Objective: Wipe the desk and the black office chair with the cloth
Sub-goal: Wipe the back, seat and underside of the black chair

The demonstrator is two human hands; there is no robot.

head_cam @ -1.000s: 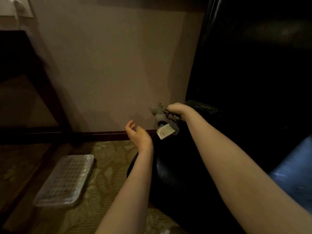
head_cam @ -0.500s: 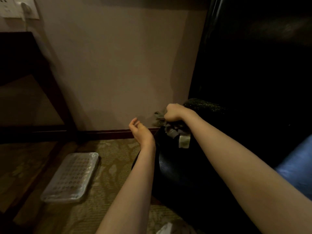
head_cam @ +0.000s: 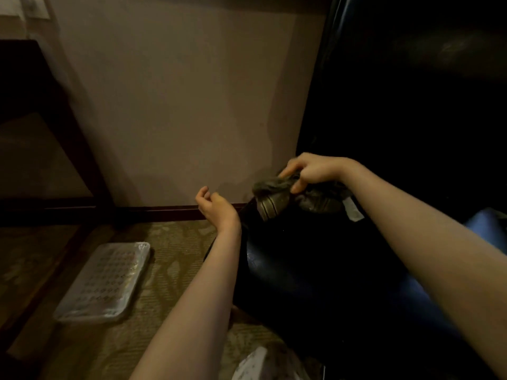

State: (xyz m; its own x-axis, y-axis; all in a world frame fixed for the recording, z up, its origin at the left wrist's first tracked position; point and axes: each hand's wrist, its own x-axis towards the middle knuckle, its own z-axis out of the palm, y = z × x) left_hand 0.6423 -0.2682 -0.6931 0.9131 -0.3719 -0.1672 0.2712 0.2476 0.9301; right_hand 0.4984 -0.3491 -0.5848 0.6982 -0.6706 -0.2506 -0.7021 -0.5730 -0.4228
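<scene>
Cloth [head_cam: 277,197] on chair [head_cam: 315,270] at 3 o'clock; tray [head_cam: 104,281] on carpet [head_cam: 175,270] at 8 o'clock; desk [head_cam: 24,86] at 10 o'clock.

No readable text, brand, number or sign. White tag [head_cam: 353,213] hanging from cloth [head_cam: 274,186]: too small and blurred to read. Stripes on cloth edge: plain bands, not lettering. Tray [head_cam: 104,281] on carpet: repeated diamond pattern, no characters made out. Wall plate [head_cam: 35,6] at top left: dim and cut by frame edge, markings not discernible.
</scene>
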